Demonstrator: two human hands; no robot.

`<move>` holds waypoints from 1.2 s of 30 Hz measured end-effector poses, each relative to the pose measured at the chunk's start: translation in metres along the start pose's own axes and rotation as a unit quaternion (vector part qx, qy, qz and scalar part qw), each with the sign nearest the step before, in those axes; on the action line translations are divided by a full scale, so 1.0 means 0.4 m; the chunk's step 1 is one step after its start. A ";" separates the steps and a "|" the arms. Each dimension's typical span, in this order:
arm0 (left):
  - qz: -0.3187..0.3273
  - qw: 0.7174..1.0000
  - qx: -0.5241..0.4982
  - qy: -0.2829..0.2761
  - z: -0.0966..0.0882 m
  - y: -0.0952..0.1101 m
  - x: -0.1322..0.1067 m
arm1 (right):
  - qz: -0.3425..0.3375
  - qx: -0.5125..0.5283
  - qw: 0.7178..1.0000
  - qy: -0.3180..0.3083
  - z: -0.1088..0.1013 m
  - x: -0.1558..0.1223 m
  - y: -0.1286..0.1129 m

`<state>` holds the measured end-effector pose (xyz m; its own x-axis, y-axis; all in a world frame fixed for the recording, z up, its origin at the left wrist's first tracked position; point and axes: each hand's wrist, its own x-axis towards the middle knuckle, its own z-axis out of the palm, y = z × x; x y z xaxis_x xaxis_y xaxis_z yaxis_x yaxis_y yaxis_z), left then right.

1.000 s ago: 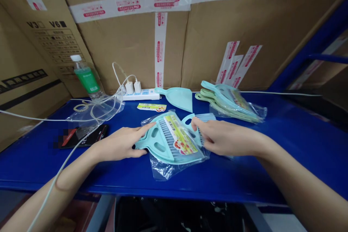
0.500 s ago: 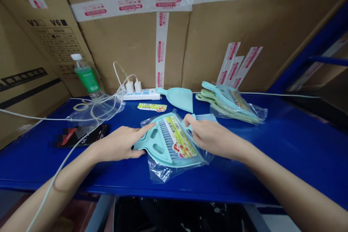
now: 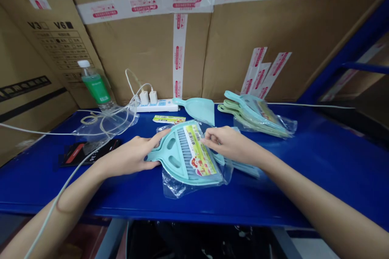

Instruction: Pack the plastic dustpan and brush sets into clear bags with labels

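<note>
A light-blue dustpan [image 3: 168,162] with a small brush [image 3: 185,149] nested on it lies tilted in a clear plastic bag [image 3: 173,190], a yellow floral label [image 3: 199,149] across the bristles. My left hand [image 3: 136,153] grips this set by its handle end, thumb above and fingers beneath. Over the set's right edge is my right hand [image 3: 227,143], fingers curled and pinched beside the label. Whatever lies between those fingertips is hidden. Under the right hand, a second light-blue brush [image 3: 246,168] shows bristles and part of its handle; the rest is covered.
Behind lie a loose blue dustpan [image 3: 200,110], a label card [image 3: 168,119] and a power strip [image 3: 164,106]. Bagged green and blue dustpan sets [image 3: 258,115] are stacked at the back right. A bottle [image 3: 97,87], cables and a phone [image 3: 91,151] occupy the left of the blue table [image 3: 136,200].
The second brush has shifted toward me and to the right, under my right hand. My right hand has moved from its handle to beside the label. The left hand keeps its grip.
</note>
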<state>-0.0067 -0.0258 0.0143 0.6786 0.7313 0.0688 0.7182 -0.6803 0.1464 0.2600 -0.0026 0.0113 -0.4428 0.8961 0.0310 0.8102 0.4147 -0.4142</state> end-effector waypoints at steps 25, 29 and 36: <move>-0.001 1.000 -0.023 -0.013 -0.004 -0.018 0.003 | -0.042 0.274 0.959 -0.060 0.008 0.039 0.065; -0.002 0.999 -0.044 -0.020 -0.008 -0.016 0.004 | -0.025 0.327 0.939 -0.103 0.003 0.045 0.084; 0.007 0.999 -0.045 -0.003 -0.008 -0.003 0.002 | -0.002 0.282 0.955 -0.093 0.026 0.035 0.056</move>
<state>-0.0074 -0.0242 0.0173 0.6894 0.7215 0.0653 0.6925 -0.6827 0.2332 0.2680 0.0178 -0.0070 -0.5489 0.8291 -0.1062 0.4950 0.2201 -0.8405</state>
